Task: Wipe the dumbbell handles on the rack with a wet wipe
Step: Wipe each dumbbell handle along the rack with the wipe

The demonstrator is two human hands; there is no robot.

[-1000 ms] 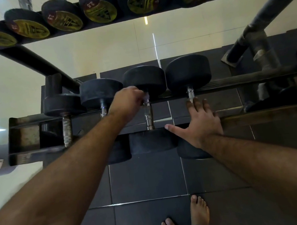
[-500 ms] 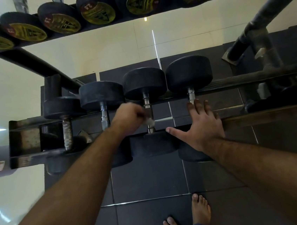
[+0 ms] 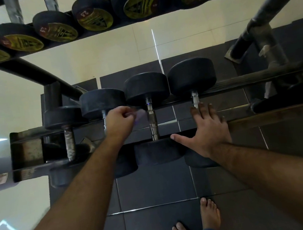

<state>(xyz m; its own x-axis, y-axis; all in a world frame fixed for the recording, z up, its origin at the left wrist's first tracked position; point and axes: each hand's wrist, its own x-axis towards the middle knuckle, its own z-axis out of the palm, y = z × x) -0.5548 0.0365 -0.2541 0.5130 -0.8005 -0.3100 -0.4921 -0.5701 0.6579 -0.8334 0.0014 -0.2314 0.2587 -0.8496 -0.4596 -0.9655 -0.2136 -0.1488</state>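
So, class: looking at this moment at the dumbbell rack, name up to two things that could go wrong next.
1. The right hand lies flat across the rightmost dumbbell, fingers over its handle; if that weight rolls, fingers could get pinched against the rack rail.
2. The left hand pinches a blurred wet wipe loosely beside a handle; it may slip out.

The wet wipe (image 3: pixel 139 114) is only a pale motion-blurred smear at the fingertips of the left hand (image 3: pixel 120 121), which covers most of the second dumbbell's handle (image 3: pixel 104 114). The right hand (image 3: pixel 207 132) lies flat over the fourth dumbbell's handle (image 3: pixel 194 99), leaving only its top end showing. The upper-shelf dumbbells (image 3: pixel 91 16) and the bare feet (image 3: pixel 210 215) are cut off by the frame edges.
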